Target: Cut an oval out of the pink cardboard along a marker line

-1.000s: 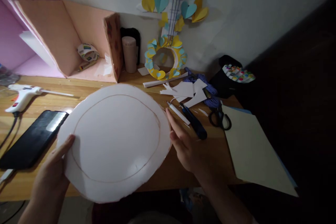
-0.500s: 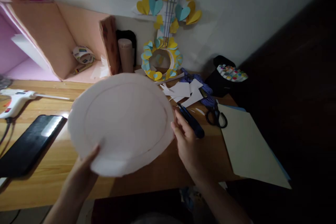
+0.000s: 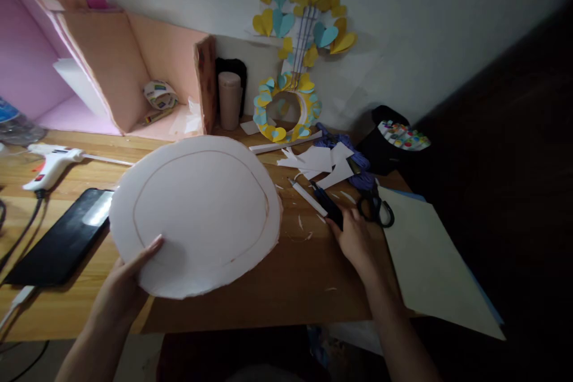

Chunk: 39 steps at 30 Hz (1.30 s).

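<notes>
My left hand point(image 3: 120, 286) grips the near left rim of a large white foam disc point(image 3: 197, 209), thumb on top; a thin circle is drawn inside the disc's rough edge. The disc is held tilted just above the wooden table point(image 3: 286, 274). My right hand point(image 3: 356, 242) is off the disc and lies on the table to its right, fingers curled over the near end of a dark craft knife point(image 3: 326, 200). A white stick point(image 3: 308, 197) lies beside the knife.
Black scissors point(image 3: 376, 208) and a cream sheet point(image 3: 430, 262) lie right of the hand. White paper scraps point(image 3: 320, 161), blue yarn, a marker case point(image 3: 394, 137) and a paper-heart guitar point(image 3: 290, 71) stand behind. Left: phone point(image 3: 62, 236), glue gun point(image 3: 49, 164), pink box point(image 3: 134, 71).
My right hand let go of the disc's right edge and moved right onto the craft knife. My left hand keeps the disc, which has dropped lower and flatter.
</notes>
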{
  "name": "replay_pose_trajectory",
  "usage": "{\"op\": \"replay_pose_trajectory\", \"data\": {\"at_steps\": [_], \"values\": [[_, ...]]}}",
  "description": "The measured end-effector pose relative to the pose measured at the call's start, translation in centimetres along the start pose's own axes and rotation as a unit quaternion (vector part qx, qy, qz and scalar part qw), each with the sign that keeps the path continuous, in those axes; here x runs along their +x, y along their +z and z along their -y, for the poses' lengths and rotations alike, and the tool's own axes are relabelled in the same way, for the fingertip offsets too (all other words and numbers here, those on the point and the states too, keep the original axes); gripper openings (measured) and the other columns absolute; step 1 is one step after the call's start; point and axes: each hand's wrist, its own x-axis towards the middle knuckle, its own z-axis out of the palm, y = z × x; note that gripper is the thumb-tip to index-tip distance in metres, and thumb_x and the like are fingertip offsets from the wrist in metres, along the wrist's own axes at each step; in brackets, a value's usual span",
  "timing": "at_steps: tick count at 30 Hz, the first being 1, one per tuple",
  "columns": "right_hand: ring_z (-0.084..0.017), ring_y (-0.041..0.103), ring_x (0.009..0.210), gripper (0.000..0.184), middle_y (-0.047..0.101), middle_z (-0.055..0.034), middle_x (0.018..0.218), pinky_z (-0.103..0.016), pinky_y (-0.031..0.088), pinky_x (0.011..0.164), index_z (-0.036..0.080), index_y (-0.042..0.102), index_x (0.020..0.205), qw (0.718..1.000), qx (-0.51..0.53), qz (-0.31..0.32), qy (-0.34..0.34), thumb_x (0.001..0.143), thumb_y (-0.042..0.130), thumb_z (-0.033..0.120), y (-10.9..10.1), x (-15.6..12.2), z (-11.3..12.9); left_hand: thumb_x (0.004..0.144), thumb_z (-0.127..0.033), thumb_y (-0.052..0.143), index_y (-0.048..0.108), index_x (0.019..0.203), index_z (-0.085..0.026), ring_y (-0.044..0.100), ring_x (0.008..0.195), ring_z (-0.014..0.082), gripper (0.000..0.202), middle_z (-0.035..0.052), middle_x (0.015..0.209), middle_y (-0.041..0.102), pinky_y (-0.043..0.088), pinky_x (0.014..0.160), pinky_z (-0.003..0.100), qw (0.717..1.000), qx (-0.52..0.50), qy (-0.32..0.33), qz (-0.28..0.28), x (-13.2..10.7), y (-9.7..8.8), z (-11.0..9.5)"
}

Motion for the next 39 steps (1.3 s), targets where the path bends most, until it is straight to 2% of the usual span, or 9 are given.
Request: {"op": "replay_pose_trajectory", "data": {"at_steps": [4,8,13,15,20,24,27,33,39], "values": [[-0.033,0.055,0.103,0.042,0.058,-0.0198,0.102,-0.048,0.044,0.088,0.009,0.059,0.110,1.000,0.013,-0.003,0.005,0.083,0.043,0.037,-0.3,0.2,0.3,0.067,0.002,0.063,0.068,0.100,-0.017,0.070,0.066,0.0155,0.038,0.0015,0.085,0.074,0.058,0.055,0.018,1.000,-0.006,-0.027,0.003,0.2,0.0,0.1],[-0.027,0.059,0.079,0.039,0.061,-0.0128,0.083,-0.043,0.048,0.072,0.017,0.061,0.097,0.975,0.169,-0.068,0.126,0.086,0.038,0.046,-2.9,-1.0,3.8,0.070,0.001,0.063,0.066,0.103,-0.018,0.070,0.067,0.0149,0.038,0.0021,0.088,0.073,0.059,0.058,0.020,0.999,-0.010,-0.030,0.008,0.3,0.2,0.4],[-0.017,0.051,0.054,0.039,0.054,-0.0012,0.062,-0.030,0.046,0.051,0.020,0.064,0.094,0.892,0.421,0.080,0.141,0.089,0.041,0.052,-5.0,-5.8,10.6,0.074,0.001,0.060,0.065,0.108,-0.017,0.070,0.068,0.0132,0.039,0.0014,0.086,0.073,0.059,0.064,0.020,0.999,-0.044,-0.029,0.006,0.2,0.6,1.0],[-0.017,0.052,0.056,0.040,0.056,-0.0018,0.067,-0.029,0.046,0.051,0.021,0.063,0.107,0.882,0.442,0.102,0.127,0.088,0.046,0.051,-4.8,-6.9,12.1,0.075,0.001,0.060,0.065,0.109,-0.017,0.069,0.068,0.0126,0.039,0.0000,0.084,0.073,0.059,0.066,0.018,0.998,-0.057,-0.018,-0.007,0.0,0.7,0.9],[-0.023,0.061,0.090,0.042,0.064,-0.0109,0.104,-0.034,0.053,0.071,0.020,0.062,0.117,0.907,0.410,-0.019,0.098,0.089,0.045,0.047,-3.8,-7.4,12.9,0.073,0.002,0.062,0.065,0.109,-0.015,0.069,0.066,0.0113,0.041,-0.0008,0.082,0.074,0.057,0.063,0.012,0.997,-0.064,0.002,-0.031,-0.4,0.8,0.2],[-0.026,0.047,0.122,0.041,0.056,-0.0084,0.127,-0.042,0.043,0.098,0.025,0.055,0.128,0.923,0.385,-0.004,0.029,0.090,0.046,0.038,-3.1,-7.1,11.7,0.073,0.002,0.061,0.067,0.105,-0.016,0.068,0.064,0.0106,0.038,-0.0023,0.080,0.073,0.057,0.062,0.012,0.997,-0.064,0.004,-0.051,-0.6,0.6,-0.1],[-0.027,0.048,0.121,0.045,0.054,-0.0104,0.127,-0.047,0.042,0.098,0.023,0.051,0.132,0.938,0.330,-0.072,0.083,0.092,0.042,0.041,-2.5,-4.8,8.7,0.072,0.001,0.061,0.068,0.105,-0.017,0.068,0.065,0.0107,0.038,-0.0029,0.082,0.074,0.057,0.061,0.012,0.996,-0.062,0.012,-0.067,-0.8,0.3,0.0],[-0.027,0.053,0.111,0.041,0.057,-0.0144,0.115,-0.043,0.043,0.094,0.019,0.057,0.123,0.993,0.106,-0.041,-0.012,0.087,0.046,0.036,-1.4,1.9,1.1,0.071,0.000,0.063,0.067,0.108,-0.017,0.068,0.067,0.0125,0.041,-0.0012,0.082,0.073,0.057,0.060,0.012,0.997,-0.039,0.001,-0.072,-1.0,0.1,0.1],[-0.032,0.048,0.112,0.041,0.055,-0.0267,0.111,-0.046,0.039,0.093,0.001,0.056,0.114,0.990,-0.022,-0.068,0.119,0.086,0.036,0.025,-1.1,3.7,-3.4,0.074,0.001,0.060,0.068,0.101,-0.021,0.069,0.068,0.0112,0.036,-0.0032,0.088,0.074,0.057,0.060,0.013,0.998,-0.032,0.004,-0.050,-0.7,0.4,0.6]]}}
